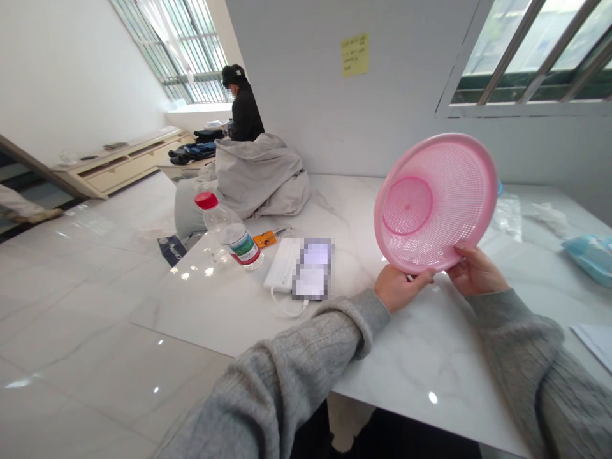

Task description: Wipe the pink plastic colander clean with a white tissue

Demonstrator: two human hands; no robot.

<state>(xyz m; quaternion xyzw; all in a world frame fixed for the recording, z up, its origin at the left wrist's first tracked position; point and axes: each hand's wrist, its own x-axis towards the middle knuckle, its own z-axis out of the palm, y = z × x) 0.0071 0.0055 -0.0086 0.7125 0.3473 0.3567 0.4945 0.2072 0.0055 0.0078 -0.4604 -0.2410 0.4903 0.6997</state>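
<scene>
White table point(201, 322): near its left edge stands a bottle point(245, 247), then a phone point(313, 268) inward. Further right, the left hand point(398, 287) grips the lower rim of a pink basket point(452, 197), tilted above the table between front and back edges; the right hand point(478, 273) grips alongside. Even thumb pressure should steady it.

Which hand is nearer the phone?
Left. The left hand holds the basket's lower rim, to the right of the phone; the right hand, also on that rim, is farther right, beyond the left hand.
</scene>
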